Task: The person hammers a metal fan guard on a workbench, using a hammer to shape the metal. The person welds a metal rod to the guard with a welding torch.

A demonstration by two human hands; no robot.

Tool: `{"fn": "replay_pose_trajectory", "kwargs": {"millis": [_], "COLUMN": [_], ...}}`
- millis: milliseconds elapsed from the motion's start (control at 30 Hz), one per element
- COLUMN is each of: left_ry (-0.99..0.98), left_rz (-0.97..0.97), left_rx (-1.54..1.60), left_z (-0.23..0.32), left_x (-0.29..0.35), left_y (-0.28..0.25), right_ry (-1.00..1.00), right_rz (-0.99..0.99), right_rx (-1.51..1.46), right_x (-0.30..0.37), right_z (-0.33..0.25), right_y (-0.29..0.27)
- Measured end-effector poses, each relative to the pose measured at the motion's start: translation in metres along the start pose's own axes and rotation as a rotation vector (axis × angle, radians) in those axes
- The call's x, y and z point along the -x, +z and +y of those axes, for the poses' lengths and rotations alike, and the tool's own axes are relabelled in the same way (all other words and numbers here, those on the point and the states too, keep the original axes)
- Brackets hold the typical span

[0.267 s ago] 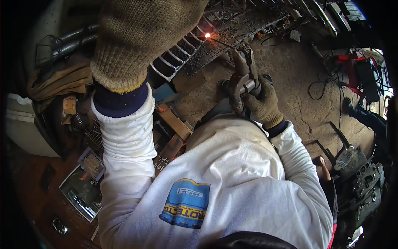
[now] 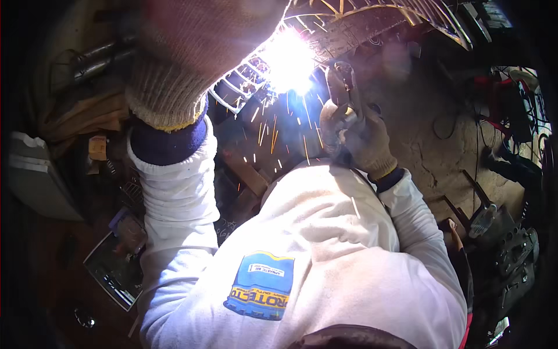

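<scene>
My right hand [image 2: 375,145], in a knitted work glove, is closed around an electrode holder [image 2: 342,84] for welding. Just beyond the holder's front end burns a blinding white arc [image 2: 290,61], whose glare hides the rod and the spot it touches. Orange and white sparks [image 2: 273,136] fall toward my body. The arc lies over a barred metal grille [image 2: 235,87], partly covered by the light. My left hand [image 2: 203,58], gloved too, is raised large at the upper left, close to the grille's near side. Its fingers run out of the picture.
Curved metal bars [image 2: 430,14] stretch across the top. On the left are brown cloth [image 2: 81,119], a small box [image 2: 97,148] and a glass-topped panel [image 2: 113,270]. At right lie a cable [image 2: 447,128] on the floor and a dark tool case [image 2: 517,262]. Another person's leg [image 2: 511,168] shows at far right.
The small red glow at the rod's tip has become a bright arc throwing sparks. The electrode holder has tilted slightly in my right hand. My left arm stays almost where it was.
</scene>
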State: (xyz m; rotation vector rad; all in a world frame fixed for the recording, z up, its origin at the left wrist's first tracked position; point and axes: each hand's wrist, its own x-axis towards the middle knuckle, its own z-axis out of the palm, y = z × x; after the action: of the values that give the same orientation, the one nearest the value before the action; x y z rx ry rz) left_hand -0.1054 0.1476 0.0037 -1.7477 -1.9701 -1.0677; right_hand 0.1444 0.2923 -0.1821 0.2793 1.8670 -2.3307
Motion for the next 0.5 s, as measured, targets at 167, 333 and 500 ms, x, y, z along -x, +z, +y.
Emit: {"fn": "replay_pose_trajectory", "kwargs": {"millis": [167,333,500], "left_ry": [-0.024,-0.046,-0.056], "left_rz": [-0.010,-0.011,-0.014], "left_rx": [-0.046,-0.074,-0.091], "left_z": [0.004,0.004,0.001], "left_x": [-0.007,-0.014,-0.023], "left_y": [-0.005,-0.008,-0.004], "right_ry": [-0.079,-0.268,-0.083], "right_rz": [-0.021,-0.043,-0.097], "right_rx": [0.072,0.162,-0.495], "right_x": [-0.007,-0.013,-0.011], "right_z": [0.011,0.002,0.003], "right_y": [-0.002,-0.009,-0.013]}}
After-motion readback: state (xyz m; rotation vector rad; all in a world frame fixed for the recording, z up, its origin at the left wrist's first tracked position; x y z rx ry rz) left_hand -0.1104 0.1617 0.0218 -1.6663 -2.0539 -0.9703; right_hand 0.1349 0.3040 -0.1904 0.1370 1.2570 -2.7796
